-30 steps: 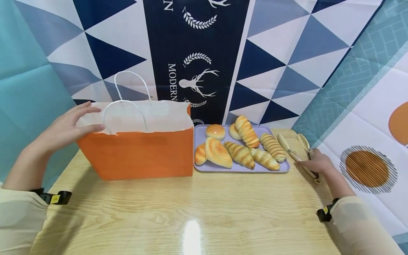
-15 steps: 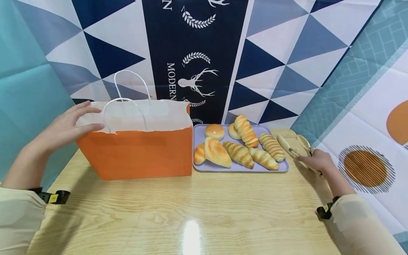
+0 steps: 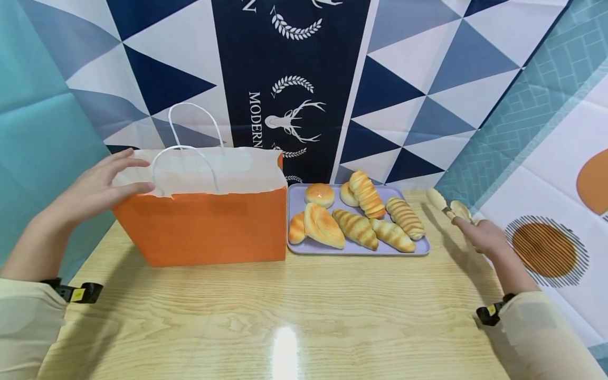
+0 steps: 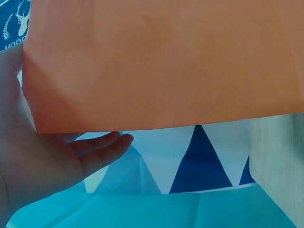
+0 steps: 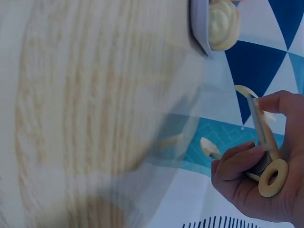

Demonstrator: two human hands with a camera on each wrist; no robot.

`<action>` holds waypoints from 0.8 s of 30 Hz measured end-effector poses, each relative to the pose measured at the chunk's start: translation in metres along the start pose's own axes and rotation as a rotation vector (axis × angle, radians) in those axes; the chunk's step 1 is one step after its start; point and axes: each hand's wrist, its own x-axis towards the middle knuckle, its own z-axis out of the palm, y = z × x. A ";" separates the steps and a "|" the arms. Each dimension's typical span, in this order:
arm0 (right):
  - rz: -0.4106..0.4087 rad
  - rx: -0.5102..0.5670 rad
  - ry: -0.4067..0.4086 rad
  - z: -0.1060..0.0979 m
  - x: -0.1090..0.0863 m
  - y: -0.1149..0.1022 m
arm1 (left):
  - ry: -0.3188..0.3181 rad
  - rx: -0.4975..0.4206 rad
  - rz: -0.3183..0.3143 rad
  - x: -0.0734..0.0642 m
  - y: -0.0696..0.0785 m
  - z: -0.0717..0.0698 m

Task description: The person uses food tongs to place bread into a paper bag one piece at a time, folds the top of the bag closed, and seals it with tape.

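At the open left end of an orange paper bag (image 3: pixel 214 227) with white rope handles, my left hand (image 3: pixel 102 182) holds the rim, thumb toward the front edge and fingers at the back. In the left wrist view its fingertips (image 4: pixel 107 149) show past the edge of the bag's orange panel (image 4: pixel 166 66). My right hand (image 3: pixel 486 237) grips cream-coloured tongs (image 3: pixel 436 199), raised off the table right of the tray. Fingers curl around the tongs' handles in the right wrist view, where a ring (image 5: pixel 280 165) shows at the handle end. The tongs' tips stand apart with nothing between them.
A lilac tray (image 3: pixel 356 254) with several breads and buns (image 3: pixel 356 229) lies right of the bag. One long roll (image 3: pixel 367 194) leans on a round bun. Patterned cloth (image 3: pixel 408 79) rises behind the wooden table (image 3: pixel 237 316) and along both sides.
My right hand has lifted the tongs off the table, and their tips have moved up and slightly right. The left hand stays at the bag's rim.
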 end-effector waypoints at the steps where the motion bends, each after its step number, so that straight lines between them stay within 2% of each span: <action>1: 0.003 -0.006 0.005 -0.002 -0.001 -0.002 | 0.000 0.000 0.000 0.000 0.000 0.000; 6: 0.013 -0.030 0.055 -0.011 -0.008 -0.010 | -0.001 0.002 0.000 -0.001 0.000 0.000; 11: -0.005 0.012 0.188 -0.014 -0.013 -0.020 | -0.001 0.002 -0.001 -0.001 -0.001 0.000; 15: -0.081 0.006 0.298 -0.013 -0.018 -0.032 | 0.002 0.004 0.000 0.000 0.000 0.000; 18: -0.146 -0.025 0.338 -0.009 -0.022 -0.046 | 0.005 0.012 -0.007 0.000 0.000 0.001; 24: -0.279 -0.058 0.342 0.002 -0.030 -0.077 | 0.016 0.022 -0.015 -0.001 0.000 0.002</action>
